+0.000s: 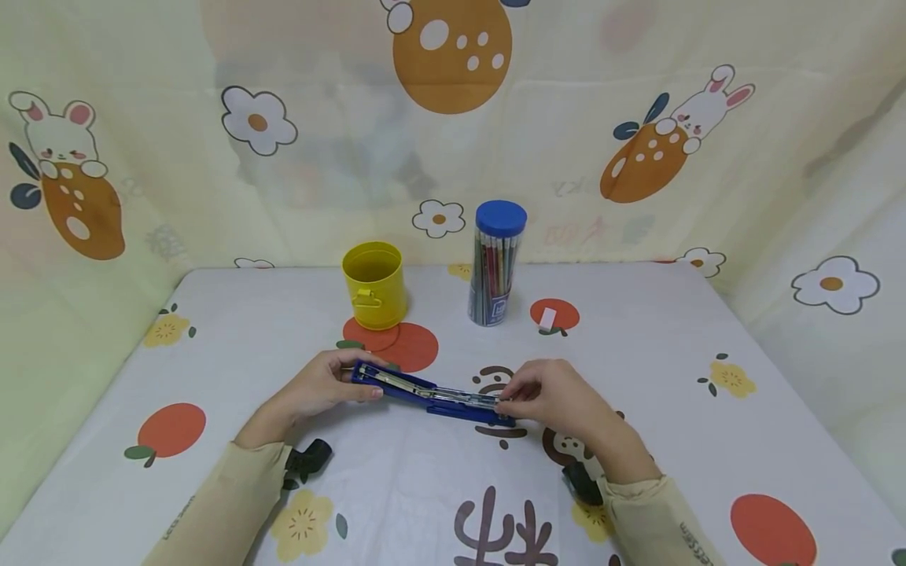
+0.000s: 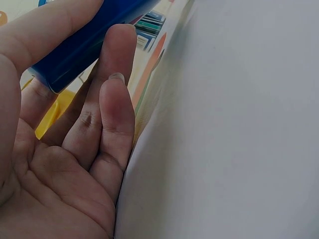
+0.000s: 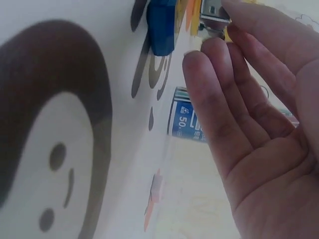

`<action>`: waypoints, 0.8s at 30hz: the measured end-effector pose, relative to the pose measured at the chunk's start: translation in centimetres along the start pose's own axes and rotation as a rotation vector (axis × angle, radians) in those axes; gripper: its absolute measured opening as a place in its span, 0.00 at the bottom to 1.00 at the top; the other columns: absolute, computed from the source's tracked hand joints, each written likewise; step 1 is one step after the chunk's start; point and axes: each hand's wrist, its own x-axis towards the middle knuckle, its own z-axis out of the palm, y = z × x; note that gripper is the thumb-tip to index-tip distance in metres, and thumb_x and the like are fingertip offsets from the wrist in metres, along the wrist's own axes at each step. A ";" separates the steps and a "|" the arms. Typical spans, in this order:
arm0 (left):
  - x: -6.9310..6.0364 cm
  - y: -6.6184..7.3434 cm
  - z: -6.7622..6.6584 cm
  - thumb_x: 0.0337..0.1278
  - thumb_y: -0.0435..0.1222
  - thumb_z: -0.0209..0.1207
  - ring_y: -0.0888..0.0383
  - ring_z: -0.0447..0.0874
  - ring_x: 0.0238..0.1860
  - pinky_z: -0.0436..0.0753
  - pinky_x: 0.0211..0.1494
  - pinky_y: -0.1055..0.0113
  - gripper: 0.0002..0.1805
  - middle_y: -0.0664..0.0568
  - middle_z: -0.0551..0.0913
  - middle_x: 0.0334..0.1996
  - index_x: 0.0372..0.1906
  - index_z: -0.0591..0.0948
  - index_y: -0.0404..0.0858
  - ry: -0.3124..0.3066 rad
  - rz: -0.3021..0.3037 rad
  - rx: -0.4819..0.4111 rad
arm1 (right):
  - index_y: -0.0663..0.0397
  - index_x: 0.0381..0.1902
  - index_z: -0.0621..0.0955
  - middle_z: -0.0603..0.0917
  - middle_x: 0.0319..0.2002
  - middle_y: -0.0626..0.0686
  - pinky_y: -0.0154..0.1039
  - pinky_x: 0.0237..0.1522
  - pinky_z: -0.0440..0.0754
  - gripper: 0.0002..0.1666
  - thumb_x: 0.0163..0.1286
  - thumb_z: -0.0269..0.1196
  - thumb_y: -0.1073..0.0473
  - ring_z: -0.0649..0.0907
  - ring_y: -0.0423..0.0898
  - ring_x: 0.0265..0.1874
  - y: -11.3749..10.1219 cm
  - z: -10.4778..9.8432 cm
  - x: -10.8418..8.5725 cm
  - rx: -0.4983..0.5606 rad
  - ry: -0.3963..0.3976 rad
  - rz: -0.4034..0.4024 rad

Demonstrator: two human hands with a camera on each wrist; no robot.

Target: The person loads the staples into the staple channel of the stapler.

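Note:
A blue stapler (image 1: 425, 395) lies opened out flat between the two hands, its metal channel facing up. The left hand (image 1: 331, 385) grips its left end, thumb in front and fingers behind; in the left wrist view the blue body (image 2: 75, 50) passes between the thumb and fingers. At the other end, the right hand (image 1: 555, 397) pinches the metal part with thumb and index finger. The right wrist view shows the metal end (image 3: 215, 10) at those fingertips, with the blue base end (image 3: 163, 30) beside it.
Behind the stapler stand a yellow cup (image 1: 377, 291) and a clear tube of pencils with a blue lid (image 1: 500, 218). A small white eraser (image 1: 547, 318) lies right of the tube. A patterned cloth (image 1: 340, 173) hangs at the table's back edge.

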 end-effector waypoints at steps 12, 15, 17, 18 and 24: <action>0.0 0.1 0.0 0.54 0.35 0.74 0.48 0.85 0.41 0.84 0.44 0.66 0.24 0.40 0.84 0.51 0.57 0.83 0.36 0.001 -0.001 -0.002 | 0.46 0.34 0.90 0.83 0.31 0.43 0.36 0.34 0.82 0.06 0.59 0.76 0.60 0.80 0.43 0.31 0.3 -0.2 0.1 0.018 -0.034 -0.036; -0.1 0.1 0.0 0.53 0.35 0.74 0.48 0.85 0.41 0.84 0.43 0.65 0.24 0.41 0.85 0.50 0.57 0.83 0.37 0.002 -0.003 -0.005 | 0.46 0.37 0.91 0.82 0.32 0.42 0.36 0.34 0.82 0.07 0.60 0.76 0.59 0.79 0.44 0.32 0.4 -0.3 0.2 0.005 -0.046 -0.044; -0.1 0.1 0.0 0.52 0.36 0.75 0.48 0.85 0.40 0.84 0.43 0.65 0.24 0.42 0.85 0.49 0.56 0.84 0.38 0.004 -0.006 -0.007 | 0.45 0.38 0.91 0.83 0.33 0.41 0.36 0.35 0.81 0.07 0.60 0.76 0.58 0.79 0.44 0.33 0.4 -0.2 0.1 -0.007 -0.052 -0.049; -0.1 0.1 0.0 0.52 0.36 0.75 0.48 0.85 0.40 0.84 0.43 0.65 0.24 0.43 0.86 0.49 0.56 0.84 0.39 0.006 -0.007 -0.005 | 0.44 0.39 0.91 0.83 0.33 0.41 0.36 0.35 0.81 0.08 0.61 0.75 0.58 0.79 0.44 0.34 0.5 -0.2 0.1 -0.010 -0.054 -0.049; -0.1 0.1 0.0 0.51 0.37 0.76 0.48 0.85 0.42 0.84 0.45 0.65 0.25 0.44 0.86 0.49 0.56 0.84 0.40 0.008 -0.002 -0.002 | 0.43 0.40 0.92 0.83 0.34 0.39 0.36 0.35 0.80 0.08 0.62 0.74 0.58 0.79 0.44 0.35 0.6 -0.2 0.1 0.001 -0.059 -0.064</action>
